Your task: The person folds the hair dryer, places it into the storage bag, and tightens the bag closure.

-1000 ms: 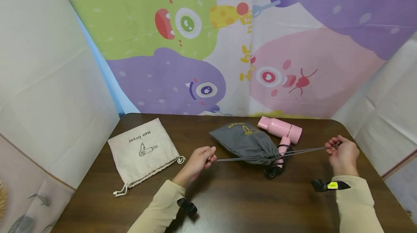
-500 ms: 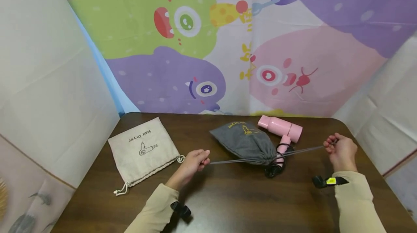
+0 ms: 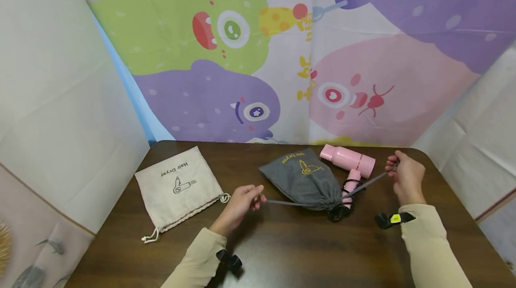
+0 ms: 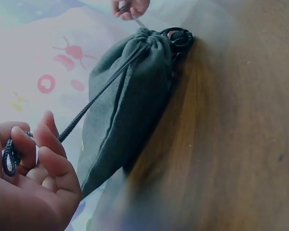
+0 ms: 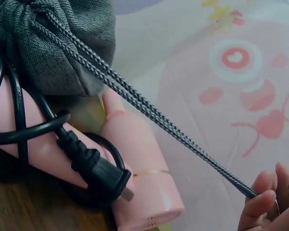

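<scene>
A grey drawstring bag with yellow Hair Dryer print lies on the table, its mouth gathered. My left hand pinches the drawcord on the left side; in the left wrist view, its looped end sits among the curled fingers. On the other side, my right hand grips the right drawcord, drawn out in two parallel strands in the right wrist view. Beside the bag's mouth rests a pink hair dryer, its handle wrapped with a black power cord ending in a plug.
A beige drawstring bag with a hair dryer print lies flat on the left of the brown table. Behind the table hangs a cartoon-patterned cloth, with pale cloths at both sides.
My right hand has moved left and farther from me, so its cord slants up more steeply. The bag's mouth has shifted slightly toward me. The left hand dipped left, then came back.
</scene>
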A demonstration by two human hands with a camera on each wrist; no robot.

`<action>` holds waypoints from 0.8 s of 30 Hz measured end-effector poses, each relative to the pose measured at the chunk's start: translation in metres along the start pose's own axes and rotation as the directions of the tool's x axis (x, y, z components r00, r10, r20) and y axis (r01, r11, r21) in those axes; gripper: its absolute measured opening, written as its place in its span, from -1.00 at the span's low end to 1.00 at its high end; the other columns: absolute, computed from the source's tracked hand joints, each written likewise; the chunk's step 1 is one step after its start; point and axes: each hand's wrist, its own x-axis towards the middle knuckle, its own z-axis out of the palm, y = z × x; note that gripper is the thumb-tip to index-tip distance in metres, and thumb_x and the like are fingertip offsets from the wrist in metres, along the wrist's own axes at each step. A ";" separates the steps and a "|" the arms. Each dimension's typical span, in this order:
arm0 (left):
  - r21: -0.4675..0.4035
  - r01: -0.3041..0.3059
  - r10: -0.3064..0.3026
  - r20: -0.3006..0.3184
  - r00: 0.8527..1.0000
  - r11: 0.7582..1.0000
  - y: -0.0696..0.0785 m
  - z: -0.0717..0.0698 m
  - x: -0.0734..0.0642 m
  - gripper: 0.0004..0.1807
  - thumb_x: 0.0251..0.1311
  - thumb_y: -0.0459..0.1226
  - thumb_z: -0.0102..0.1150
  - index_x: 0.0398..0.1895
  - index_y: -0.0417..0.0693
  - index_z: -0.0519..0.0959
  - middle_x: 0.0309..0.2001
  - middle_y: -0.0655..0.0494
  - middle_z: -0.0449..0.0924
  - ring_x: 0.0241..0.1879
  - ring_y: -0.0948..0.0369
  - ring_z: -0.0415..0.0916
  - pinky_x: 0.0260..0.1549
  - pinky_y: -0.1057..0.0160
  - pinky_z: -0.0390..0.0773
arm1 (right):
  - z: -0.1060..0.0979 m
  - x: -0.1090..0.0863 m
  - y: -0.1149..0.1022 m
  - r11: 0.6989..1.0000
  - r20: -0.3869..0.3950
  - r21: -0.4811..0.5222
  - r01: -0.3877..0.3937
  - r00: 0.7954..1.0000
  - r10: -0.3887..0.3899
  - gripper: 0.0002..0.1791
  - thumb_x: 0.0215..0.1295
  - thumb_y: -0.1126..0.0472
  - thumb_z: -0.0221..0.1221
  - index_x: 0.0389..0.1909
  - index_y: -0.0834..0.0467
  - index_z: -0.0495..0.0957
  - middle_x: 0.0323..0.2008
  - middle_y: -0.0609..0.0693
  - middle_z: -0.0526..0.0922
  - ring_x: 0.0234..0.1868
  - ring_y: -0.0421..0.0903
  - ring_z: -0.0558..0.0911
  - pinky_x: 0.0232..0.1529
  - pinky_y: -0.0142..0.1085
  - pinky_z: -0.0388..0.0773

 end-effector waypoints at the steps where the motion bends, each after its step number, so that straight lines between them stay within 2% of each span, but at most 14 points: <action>1: -0.006 0.002 -0.002 -0.008 1.000 1.000 0.001 0.000 0.002 -0.59 0.37 -0.22 0.04 -0.70 -0.04 0.30 -0.58 0.24 0.58 -0.64 0.35 0.36 -0.53 0.40 0.34 | 0.002 0.000 0.001 1.000 0.010 -0.019 0.020 1.000 -0.020 -0.54 0.45 0.17 0.02 -0.70 0.12 0.56 -0.74 -0.11 0.55 -0.80 -0.22 0.47 -0.82 -0.43 0.35; 6: -0.044 -0.004 0.001 -0.056 0.998 0.999 0.011 0.001 0.009 -0.61 0.37 -0.19 0.04 -0.67 -0.02 0.33 -0.51 0.20 0.63 -0.59 0.35 0.49 -0.52 0.41 0.42 | 0.018 -0.002 0.007 0.973 0.102 -0.165 0.164 0.984 -0.148 -0.63 0.44 0.20 0.04 -0.61 0.10 0.58 -0.68 -0.13 0.58 -0.73 -0.25 0.52 -0.75 -0.45 0.40; 10: -0.045 -0.009 0.005 -0.070 0.998 0.999 0.018 0.002 0.015 -0.63 0.39 -0.17 0.04 -0.63 -0.02 0.36 -0.49 0.20 0.61 -0.57 0.34 0.54 -0.51 0.40 0.44 | 0.035 -0.004 0.011 0.907 0.224 -0.311 0.285 0.949 -0.222 -0.70 0.42 0.22 0.04 -0.51 0.15 0.59 -0.65 -0.19 0.59 -0.66 -0.30 0.55 -0.67 -0.48 0.43; 12: -0.028 -0.013 0.011 -0.063 0.998 1.000 0.021 0.004 0.019 -0.64 0.39 -0.17 0.04 -0.60 -0.04 0.38 -0.47 0.17 0.60 -0.56 0.34 0.54 -0.51 0.41 0.44 | 0.045 -0.005 0.013 0.839 0.300 -0.407 0.361 0.921 -0.250 -0.74 0.42 0.22 0.05 -0.42 0.25 0.60 -0.64 -0.24 0.59 -0.62 -0.33 0.54 -0.62 -0.48 0.45; 14: -0.009 -0.019 0.018 -0.056 0.998 1.000 0.022 0.005 0.024 -0.66 0.40 -0.18 0.04 -0.58 -0.07 0.41 -0.44 0.13 0.62 -0.56 0.34 0.52 -0.51 0.41 0.43 | 0.056 -0.006 0.015 0.743 0.374 -0.507 0.437 0.888 -0.267 -0.72 0.42 0.19 0.05 -0.33 0.34 0.58 -0.62 -0.28 0.57 -0.56 -0.34 0.54 -0.56 -0.47 0.48; 17: 0.034 -0.024 0.026 -0.049 0.998 0.999 0.026 0.007 0.033 -0.67 0.40 -0.16 0.05 -0.53 -0.14 0.45 -0.39 0.06 0.63 -0.55 0.35 0.50 -0.51 0.41 0.43 | 0.073 -0.008 0.018 0.584 0.484 -0.609 0.537 0.835 -0.262 -0.65 0.42 0.14 0.07 -0.21 0.42 0.56 -0.52 -0.18 0.61 -0.49 -0.32 0.52 -0.48 -0.43 0.51; 18: 0.049 -0.024 0.027 -0.052 0.998 0.998 0.027 0.008 0.037 -0.67 0.39 -0.15 0.06 -0.51 -0.16 0.46 -0.39 0.06 0.63 -0.56 0.34 0.50 -0.50 0.40 0.43 | 0.078 -0.009 0.019 0.544 0.518 -0.626 0.559 0.819 -0.245 -0.64 0.42 0.12 0.07 -0.20 0.42 0.56 -0.48 -0.11 0.63 -0.46 -0.30 0.51 -0.46 -0.41 0.51; 20: 0.090 -0.027 0.032 -0.056 0.998 0.996 0.031 0.011 0.045 -0.66 0.38 -0.12 0.07 -0.49 -0.17 0.49 -0.41 0.09 0.60 -0.55 0.35 0.49 -0.49 0.40 0.45 | 0.089 -0.011 0.022 0.483 0.573 -0.642 0.595 0.791 -0.214 -0.65 0.42 0.12 0.08 -0.20 0.39 0.57 -0.39 0.06 0.66 -0.43 -0.26 0.51 -0.42 -0.39 0.51; 21: 0.110 -0.030 0.037 -0.057 0.998 0.994 0.033 0.012 0.049 -0.66 0.37 -0.11 0.08 -0.48 -0.17 0.50 -0.42 0.12 0.58 -0.55 0.34 0.49 -0.48 0.40 0.46 | 0.094 -0.012 0.023 0.475 0.591 -0.644 0.600 0.784 -0.189 -0.66 0.42 0.12 0.08 -0.21 0.38 0.56 -0.36 0.13 0.64 -0.45 -0.23 0.50 -0.43 -0.37 0.50; 23: 0.141 -0.035 0.044 -0.061 0.997 0.989 0.036 0.014 0.056 -0.66 0.36 -0.10 0.10 -0.48 -0.15 0.52 -0.46 0.17 0.55 -0.56 0.34 0.48 -0.48 0.40 0.46 | 0.105 -0.013 0.029 0.438 0.625 -0.652 0.619 0.766 -0.153 -0.69 0.41 0.14 0.09 -0.24 0.36 0.57 -0.35 0.18 0.61 -0.44 -0.21 0.48 -0.42 -0.37 0.46; 24: 0.157 -0.041 0.051 -0.063 0.997 0.987 0.037 0.015 0.059 -0.66 0.36 -0.10 0.10 -0.49 -0.14 0.52 -0.47 0.19 0.54 -0.57 0.34 0.47 -0.49 0.41 0.46 | 0.110 -0.014 0.032 0.430 0.635 -0.656 0.621 0.761 -0.131 -0.71 0.39 0.15 0.11 -0.24 0.35 0.57 -0.36 0.17 0.59 -0.45 -0.20 0.47 -0.42 -0.38 0.44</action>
